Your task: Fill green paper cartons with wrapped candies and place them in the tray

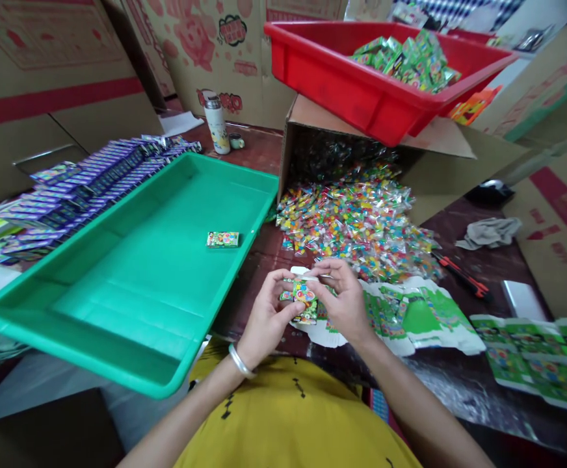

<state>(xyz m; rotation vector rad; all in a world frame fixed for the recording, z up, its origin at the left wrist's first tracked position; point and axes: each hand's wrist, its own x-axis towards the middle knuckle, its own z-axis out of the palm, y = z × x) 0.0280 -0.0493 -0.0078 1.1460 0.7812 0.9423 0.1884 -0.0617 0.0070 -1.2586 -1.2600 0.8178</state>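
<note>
A small green printed candy box (305, 300) is held upright between my two hands over the table's front edge. My left hand (274, 305) grips its left side, thumb across the front. At its top end, where a white flap (300, 270) sticks up, the fingers of my right hand (341, 298) are pinched together. Whether a candy packet is inside the box cannot be seen. Behind my hands lies a heap of clear packets of colourful candy (352, 218), spilling from a tipped cardboard carton (288, 146). Flat green box blanks (424, 315) lie beside my right hand.
To the left, a green tray (132, 260) contains one finished-looking candy box (222, 240). A red tray (332, 65) of green boxes rests on the carton. Purple boxes (93, 182), a flask (216, 123), a red-black cutter (463, 276) and a grey cloth (491, 233) lie around.
</note>
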